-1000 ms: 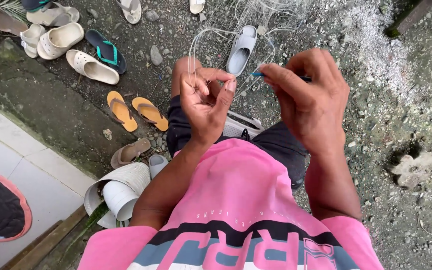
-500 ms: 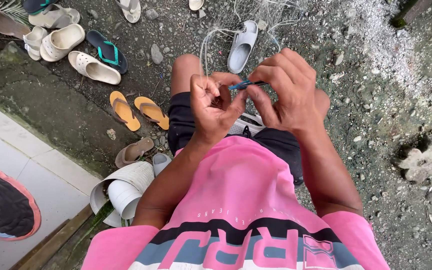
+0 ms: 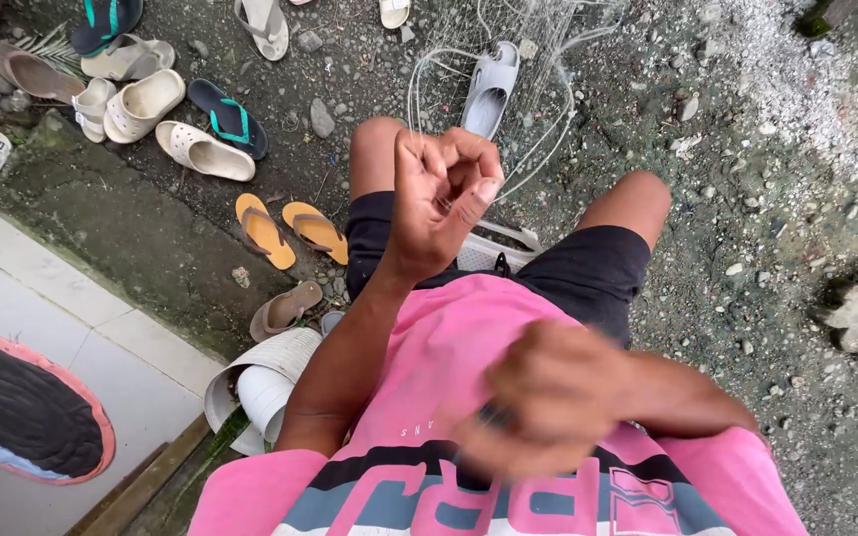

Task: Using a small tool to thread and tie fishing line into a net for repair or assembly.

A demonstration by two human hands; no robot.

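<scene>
While pinched together on thin line, left hand (image 3: 441, 199) raised; right hand (image 3: 548, 397) blurred, grip unclear.

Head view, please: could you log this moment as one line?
left hand: raised, pinching thin net line | right hand: blurred near pink shirt, grip unclear | grey sandal: under net

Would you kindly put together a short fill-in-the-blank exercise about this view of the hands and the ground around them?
1. The left hand is raised, pinching thin fishing line from the ____ spread over the gravel.
2. The right hand is blurred, low in front of the ____ shirt.
3. Beside the person's left knee lies a pair of ____ flip-flops.
4. A grey ____ lies beneath the net.

Missing words: net; pink; orange; sandal
</scene>
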